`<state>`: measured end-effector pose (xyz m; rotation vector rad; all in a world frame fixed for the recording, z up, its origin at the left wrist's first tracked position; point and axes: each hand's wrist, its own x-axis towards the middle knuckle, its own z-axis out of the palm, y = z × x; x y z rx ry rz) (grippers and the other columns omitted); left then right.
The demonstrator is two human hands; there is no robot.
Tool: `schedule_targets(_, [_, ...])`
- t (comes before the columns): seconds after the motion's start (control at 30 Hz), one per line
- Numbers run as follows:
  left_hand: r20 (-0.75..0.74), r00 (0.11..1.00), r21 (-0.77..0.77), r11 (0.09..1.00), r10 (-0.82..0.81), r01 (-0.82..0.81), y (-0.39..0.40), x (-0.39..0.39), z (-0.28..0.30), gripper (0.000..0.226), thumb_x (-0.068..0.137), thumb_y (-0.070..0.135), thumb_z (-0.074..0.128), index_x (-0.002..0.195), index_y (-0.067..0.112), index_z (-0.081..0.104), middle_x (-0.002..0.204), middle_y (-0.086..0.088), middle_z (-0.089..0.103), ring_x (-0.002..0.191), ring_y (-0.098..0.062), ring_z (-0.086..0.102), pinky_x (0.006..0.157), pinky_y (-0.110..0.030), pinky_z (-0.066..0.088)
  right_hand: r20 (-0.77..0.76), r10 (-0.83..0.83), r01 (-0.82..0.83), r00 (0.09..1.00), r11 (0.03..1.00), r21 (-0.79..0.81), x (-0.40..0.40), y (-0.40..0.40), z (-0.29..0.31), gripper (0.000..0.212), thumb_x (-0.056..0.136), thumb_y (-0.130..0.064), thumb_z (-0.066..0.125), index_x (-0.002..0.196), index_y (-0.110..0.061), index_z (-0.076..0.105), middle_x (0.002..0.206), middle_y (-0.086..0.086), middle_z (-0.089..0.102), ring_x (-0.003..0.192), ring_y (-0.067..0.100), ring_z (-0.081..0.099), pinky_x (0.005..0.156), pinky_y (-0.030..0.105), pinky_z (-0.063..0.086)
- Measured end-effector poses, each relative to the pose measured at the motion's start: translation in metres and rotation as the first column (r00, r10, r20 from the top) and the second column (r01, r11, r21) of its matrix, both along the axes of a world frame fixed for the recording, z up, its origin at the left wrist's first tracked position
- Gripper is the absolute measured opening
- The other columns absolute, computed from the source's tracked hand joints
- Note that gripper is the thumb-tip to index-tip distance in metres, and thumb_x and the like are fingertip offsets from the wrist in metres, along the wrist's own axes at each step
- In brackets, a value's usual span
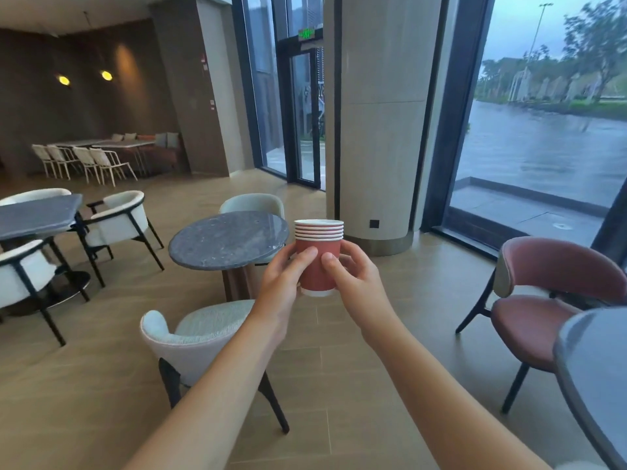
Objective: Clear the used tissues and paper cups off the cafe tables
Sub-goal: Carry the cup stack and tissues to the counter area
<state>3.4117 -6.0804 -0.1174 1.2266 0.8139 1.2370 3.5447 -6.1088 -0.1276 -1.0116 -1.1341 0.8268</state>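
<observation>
We've got a stack of red paper cups [318, 252] held up in front of us, just right of the round grey surface [228, 239]. The left hand [283, 279] and right hand [353, 276] both wrap it, fingers [307, 254] curled round the lowest cup from either side. Gathering looks well along: that surface shows nothing left on it. Next, we reckon, the stack needs carrying off to a bin, none in sight here. Open floor lies right of the surface toward the pillar [380, 130]; the pale chair [200, 337] below it and pink chair [549, 293] further right narrow the way.
</observation>
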Motion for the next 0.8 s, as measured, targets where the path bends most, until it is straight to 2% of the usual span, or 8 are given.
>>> schedule_targets(0.07, [0.004, 1.000, 0.005, 1.000, 0.010, -0.010, 0.044, 0.012, -0.001, 0.039, 0.090, 0.036, 0.071, 0.127, 0.024, 0.072, 0.124, -0.007, 0.077, 0.120, -0.028, 0.071, 0.108, -0.053, 0.053, 0.002, 0.005, -0.005, 1.000, 1.000, 0.001, 0.013, 0.045, -0.001, 0.035, 0.100, -0.022, 0.064, 0.134, -0.016, 0.061, 0.120, 0.010, 0.073, 0.113, 0.024, 0.070, 0.095, 0.038, 0.059])
schedule_targets(0.17, [0.026, 1.000, -0.003, 1.000, 0.007, -0.007, 0.116, 0.031, -0.008, 0.030, 0.097, 0.031, 0.069, 0.126, 0.025, 0.073, 0.124, -0.006, 0.077, 0.119, -0.027, 0.071, 0.109, -0.054, 0.052, 0.011, 0.001, -0.001, 1.000, 1.000, 0.008, 0.033, 0.116, -0.005, 0.034, 0.100, -0.021, 0.064, 0.133, -0.015, 0.061, 0.120, 0.011, 0.073, 0.113, 0.026, 0.070, 0.096, 0.042, 0.059])
schedule_targets(0.33, [0.033, 0.999, -0.007, 1.000, -0.007, 0.007, 0.243, 0.062, -0.015, 0.030, 0.092, 0.036, 0.070, 0.121, 0.030, 0.075, 0.120, -0.001, 0.079, 0.116, -0.023, 0.073, 0.103, -0.047, 0.057, 0.035, -0.024, 0.024, 0.999, 1.000, 0.001, 0.063, 0.241, -0.012, 0.036, 0.100, -0.024, 0.065, 0.134, -0.016, 0.061, 0.121, 0.010, 0.072, 0.114, 0.023, 0.070, 0.096, 0.039, 0.059])
schedule_targets(0.53, [0.069, 0.996, -0.024, 0.998, -0.052, 0.054, 0.378, 0.117, -0.003, 0.024, 0.099, 0.023, 0.067, 0.122, 0.020, 0.074, 0.119, -0.008, 0.079, 0.119, -0.030, 0.071, 0.105, -0.046, 0.053, 0.035, -0.083, 0.084, 0.996, 0.996, -0.019, 0.111, 0.361, 0.006, 0.036, 0.099, -0.025, 0.065, 0.134, -0.020, 0.060, 0.120, 0.008, 0.073, 0.111, 0.020, 0.071, 0.090, 0.030, 0.059])
schedule_targets(0.7, [0.080, 0.991, -0.034, 0.994, -0.103, 0.106, 0.476, 0.175, 0.002, 0.031, 0.099, 0.020, 0.066, 0.128, 0.013, 0.070, 0.125, -0.014, 0.076, 0.122, -0.033, 0.069, 0.106, -0.046, 0.053, 0.037, -0.128, 0.129, 0.991, 0.992, -0.016, 0.165, 0.453, 0.011, 0.034, 0.099, -0.024, 0.065, 0.133, -0.020, 0.062, 0.117, 0.007, 0.074, 0.106, 0.016, 0.073, 0.088, 0.029, 0.059])
schedule_targets(0.8, [0.077, 0.990, -0.026, 0.993, -0.115, 0.117, 0.538, 0.211, -0.001, 0.032, 0.099, 0.021, 0.067, 0.129, 0.012, 0.069, 0.125, -0.013, 0.076, 0.120, -0.031, 0.070, 0.103, -0.045, 0.055, 0.031, -0.144, 0.145, 0.989, 0.989, -0.015, 0.202, 0.514, 0.007, 0.038, 0.099, -0.027, 0.066, 0.136, -0.020, 0.060, 0.120, 0.006, 0.073, 0.108, 0.016, 0.072, 0.092, 0.031, 0.059])
